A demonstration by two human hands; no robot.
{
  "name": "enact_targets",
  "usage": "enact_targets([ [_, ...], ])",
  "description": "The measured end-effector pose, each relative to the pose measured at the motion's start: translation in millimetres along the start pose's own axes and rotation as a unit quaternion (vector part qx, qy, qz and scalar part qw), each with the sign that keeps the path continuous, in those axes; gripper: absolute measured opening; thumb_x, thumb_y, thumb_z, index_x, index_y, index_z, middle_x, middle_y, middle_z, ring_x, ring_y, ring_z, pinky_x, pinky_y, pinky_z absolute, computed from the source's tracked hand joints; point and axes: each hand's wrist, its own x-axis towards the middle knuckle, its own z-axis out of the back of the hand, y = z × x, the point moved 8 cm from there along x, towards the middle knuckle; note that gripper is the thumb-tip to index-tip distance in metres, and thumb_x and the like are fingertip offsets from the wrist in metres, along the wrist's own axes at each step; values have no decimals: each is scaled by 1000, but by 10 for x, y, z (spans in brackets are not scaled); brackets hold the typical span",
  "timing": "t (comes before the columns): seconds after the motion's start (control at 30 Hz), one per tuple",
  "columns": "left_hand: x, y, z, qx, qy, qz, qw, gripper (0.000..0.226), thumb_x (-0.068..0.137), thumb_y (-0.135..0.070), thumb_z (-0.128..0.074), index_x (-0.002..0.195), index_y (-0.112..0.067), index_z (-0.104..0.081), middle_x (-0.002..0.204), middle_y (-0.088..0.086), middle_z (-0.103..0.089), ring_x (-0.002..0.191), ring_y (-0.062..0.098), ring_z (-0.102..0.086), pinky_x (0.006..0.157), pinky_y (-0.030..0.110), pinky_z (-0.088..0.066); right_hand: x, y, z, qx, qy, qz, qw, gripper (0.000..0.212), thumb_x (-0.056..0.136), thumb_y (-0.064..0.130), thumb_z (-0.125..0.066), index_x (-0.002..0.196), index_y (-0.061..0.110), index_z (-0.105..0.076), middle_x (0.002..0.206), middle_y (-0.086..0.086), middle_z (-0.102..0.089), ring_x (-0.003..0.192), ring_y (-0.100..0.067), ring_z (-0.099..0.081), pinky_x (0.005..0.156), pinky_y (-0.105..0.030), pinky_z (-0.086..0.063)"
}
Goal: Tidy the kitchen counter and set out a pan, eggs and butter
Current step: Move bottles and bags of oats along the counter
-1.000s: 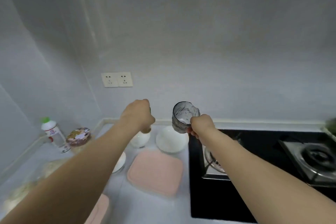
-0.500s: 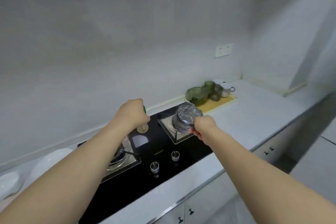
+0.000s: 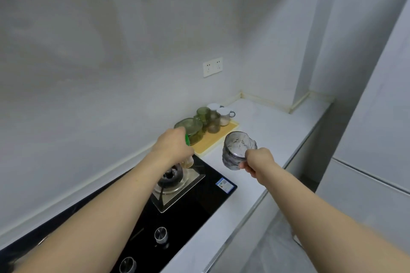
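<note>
Left hand point(image 3: 174, 147) clenched around a small clear bottle with a green cap point(image 3: 187, 160), mostly hidden by the fingers, held above the black glass hob point(image 3: 195, 201). Right hand point(image 3: 257, 162) pinches a smoky rippled glass tumbler point(image 3: 236, 150), tilted, over the pale surface point(image 3: 266, 131). Green glassware on a wooden tray point(image 3: 218, 138) behind, partly blocked.

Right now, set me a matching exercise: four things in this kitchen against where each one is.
Things:
1. smoky glass cup
2. yellow tray
3. wall socket
4. stove knob

Places:
A. on the black hob's front strip
B. on the counter, carrying green and clear glassware
C. held in the right hand
D. on the wall above the counter

Pairs: 1-C, 2-B, 3-D, 4-A
</note>
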Motion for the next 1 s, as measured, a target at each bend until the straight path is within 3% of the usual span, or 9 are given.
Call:
enact_targets([
  [0.2,834,27,-249,-41,21,23,999,24,74,-23,-65,94,-16,-54,84,1,-55,71,16,-54,53,27,-43,887,372,-95,-47,8,1,999,10,87,-1,-37,83,1,-46,62,-17,-60,44,-18,-42,44,-21,-29],
  [0.33,1342,142,-318,-45,26,35,998,23,74,-19,-65,94,-14,-54,82,-1,-53,72,17,-52,50,26,-37,1432,625,-383,-93,23,13,995,11,84,0,-38,86,0,-49,69,-22,-63,44,-20,-42,44,-22,-28],
  [0.5,1710,355,-361,-59,21,58,996,26,75,-21,-66,96,-16,-51,83,0,-50,77,19,-52,50,26,-34,1835,766,-713,-151,58,27,987,11,84,2,-39,79,2,-49,64,-18,-63,43,-19,-42,43,-22,-29],
  [0.67,1868,573,-456,-58,23,99,993,24,76,-22,-66,94,-16,-51,79,-3,-48,69,13,-49,49,26,-34,2152,746,-1010,-185,98,21,978,13,83,2,-39,74,2,-49,63,-18,-63,46,-21,-42,43,-23,-30],
  [0.9,1956,877,-704,-77,32,171,982,20,74,-21,-63,88,-15,-50,82,1,-54,71,16,-52,51,27,-36,2530,671,-1533,-208,158,22,965,11,88,2,-39,86,0,-50,63,-17,-58,41,-19,-42,38,-20,-29],
  [1.0,1966,965,-825,-103,28,212,971,22,72,-22,-64,87,-16,-50,85,3,-57,75,18,-56,55,27,-42,2751,569,-1752,-221,187,12,957,20,89,4,-40,100,-4,-54,68,-19,-62,40,-19,-44,39,-19,-31],
])
